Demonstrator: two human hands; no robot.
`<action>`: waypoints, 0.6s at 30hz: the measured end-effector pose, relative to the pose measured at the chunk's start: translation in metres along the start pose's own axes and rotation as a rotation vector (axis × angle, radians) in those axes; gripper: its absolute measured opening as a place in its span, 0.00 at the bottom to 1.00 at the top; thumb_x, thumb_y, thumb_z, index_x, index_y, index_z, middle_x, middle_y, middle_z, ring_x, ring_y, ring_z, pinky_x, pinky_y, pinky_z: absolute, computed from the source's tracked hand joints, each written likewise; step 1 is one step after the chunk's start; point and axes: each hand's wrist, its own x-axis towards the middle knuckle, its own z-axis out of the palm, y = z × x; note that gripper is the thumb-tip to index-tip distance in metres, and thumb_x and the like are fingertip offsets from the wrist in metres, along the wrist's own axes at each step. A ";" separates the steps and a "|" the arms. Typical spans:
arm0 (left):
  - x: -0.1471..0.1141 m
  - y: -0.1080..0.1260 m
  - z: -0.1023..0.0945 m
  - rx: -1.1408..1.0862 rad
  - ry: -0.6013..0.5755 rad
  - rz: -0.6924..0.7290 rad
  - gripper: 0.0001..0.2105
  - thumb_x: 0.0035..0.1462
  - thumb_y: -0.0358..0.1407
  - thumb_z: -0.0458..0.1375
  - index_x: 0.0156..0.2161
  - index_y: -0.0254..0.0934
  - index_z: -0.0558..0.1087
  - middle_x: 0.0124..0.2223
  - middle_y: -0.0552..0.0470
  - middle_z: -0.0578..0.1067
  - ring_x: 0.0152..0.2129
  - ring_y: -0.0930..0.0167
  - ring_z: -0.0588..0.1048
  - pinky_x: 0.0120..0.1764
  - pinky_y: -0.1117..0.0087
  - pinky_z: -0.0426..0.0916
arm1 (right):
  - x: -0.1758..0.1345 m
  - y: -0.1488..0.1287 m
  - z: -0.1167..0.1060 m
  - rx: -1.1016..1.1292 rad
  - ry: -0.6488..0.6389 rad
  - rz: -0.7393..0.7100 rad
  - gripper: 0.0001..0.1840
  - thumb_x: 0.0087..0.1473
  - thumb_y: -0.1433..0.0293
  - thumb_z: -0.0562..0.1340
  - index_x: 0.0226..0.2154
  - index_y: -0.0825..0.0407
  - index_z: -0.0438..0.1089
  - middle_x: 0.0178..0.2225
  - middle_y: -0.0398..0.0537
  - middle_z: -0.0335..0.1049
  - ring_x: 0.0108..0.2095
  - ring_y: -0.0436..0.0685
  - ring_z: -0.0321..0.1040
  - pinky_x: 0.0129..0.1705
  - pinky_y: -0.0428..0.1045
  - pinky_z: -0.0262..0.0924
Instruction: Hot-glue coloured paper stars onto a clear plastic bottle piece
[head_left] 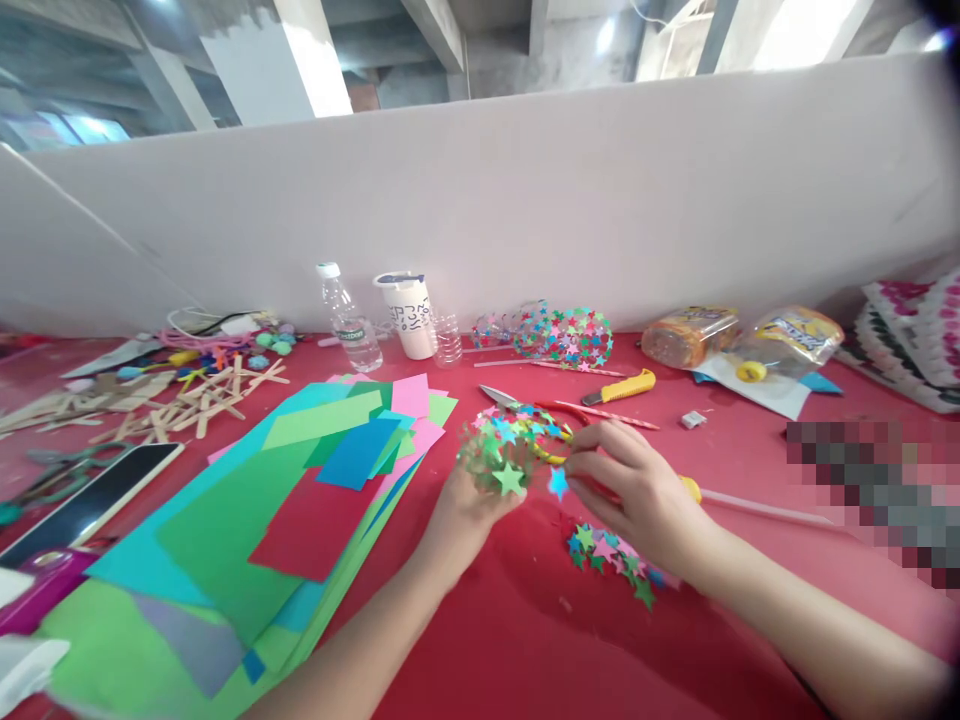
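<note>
My left hand (pixel 466 505) is wrapped around a clear plastic piece covered in coloured stars (pixel 480 455); its exact shape is blurred. A large green star (pixel 510 478) shows on the side facing me. Close to its right, my right hand (pixel 645 490) has its fingers pinched together, with a blue star (pixel 558 483) at the fingertips. Below that hand lies a pile of loose stars (pixel 606 550) in pink, green and blue. Scissors (pixel 498 396) rest just behind both hands, their handles partly hidden.
A yellow utility knife (pixel 621 386) and a star-covered plastic bottle (pixel 566 335) lie farther back. Stacked coloured sheets (pixel 225 520) spread over the left side, near a phone (pixel 90 505). A water bottle (pixel 352 325) and white cup (pixel 407 318) stand by the partition (pixel 480 210).
</note>
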 end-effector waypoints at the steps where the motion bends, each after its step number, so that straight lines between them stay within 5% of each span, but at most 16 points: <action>1: -0.003 0.003 0.002 -0.030 0.007 -0.019 0.26 0.43 0.35 0.68 0.48 0.40 0.67 0.42 0.49 0.78 0.38 0.66 0.76 0.43 0.65 0.69 | 0.002 0.000 -0.005 0.013 0.014 0.018 0.07 0.60 0.75 0.56 0.37 0.52 0.69 0.37 0.51 0.67 0.37 0.56 0.65 0.38 0.53 0.64; 12: -0.039 0.028 0.018 -0.169 0.078 -0.172 0.21 0.45 0.35 0.68 0.45 0.37 0.67 0.35 0.52 0.76 0.31 0.72 0.73 0.37 0.71 0.69 | 0.010 -0.022 -0.031 -0.035 0.250 0.136 0.11 0.54 0.75 0.63 0.41 0.49 0.64 0.40 0.51 0.64 0.42 0.60 0.64 0.44 0.56 0.61; 18: -0.040 0.018 0.024 -0.181 0.010 -0.179 0.24 0.43 0.36 0.69 0.45 0.37 0.67 0.40 0.47 0.77 0.32 0.70 0.74 0.35 0.71 0.68 | 0.008 -0.023 -0.022 -0.023 0.198 0.214 0.21 0.51 0.69 0.66 0.46 0.50 0.61 0.45 0.53 0.61 0.48 0.62 0.61 0.49 0.58 0.60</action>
